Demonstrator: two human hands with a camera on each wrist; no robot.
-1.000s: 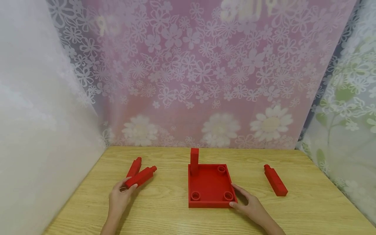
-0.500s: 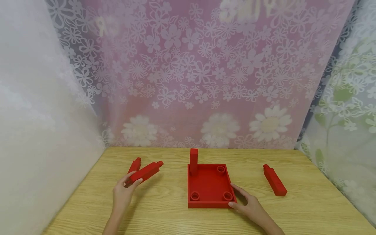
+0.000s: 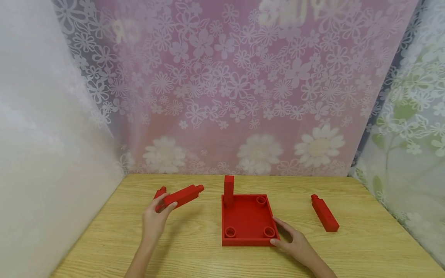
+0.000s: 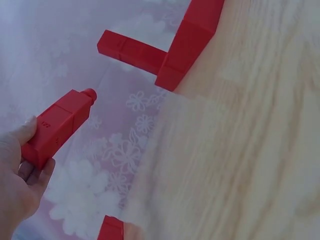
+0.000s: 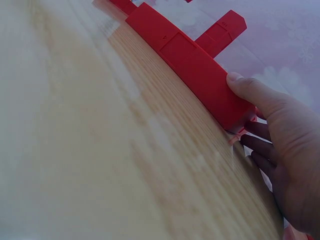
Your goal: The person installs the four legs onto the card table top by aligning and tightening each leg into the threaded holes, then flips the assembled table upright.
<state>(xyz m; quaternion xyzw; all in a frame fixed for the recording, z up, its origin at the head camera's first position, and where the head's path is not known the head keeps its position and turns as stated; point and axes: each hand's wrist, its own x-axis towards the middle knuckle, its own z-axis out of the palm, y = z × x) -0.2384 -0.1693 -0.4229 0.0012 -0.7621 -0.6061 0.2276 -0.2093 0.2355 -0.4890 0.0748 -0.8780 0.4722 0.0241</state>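
While the right hand (image 3: 296, 246) grips the tray (image 3: 247, 242) corner, the left hand (image 3: 154, 222) holds a post (image 3: 184, 195).
Fingers (image 4: 44, 175) clamped at plain end; post raised over worktop (image 3: 194, 247), left of tray, long axis slanting, peg (image 3: 200, 188) rightward.

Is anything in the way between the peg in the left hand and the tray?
Nothing visible stands between the peg and the tray, only table below the gap. An upright peg does fill the tray's far left corner, though.
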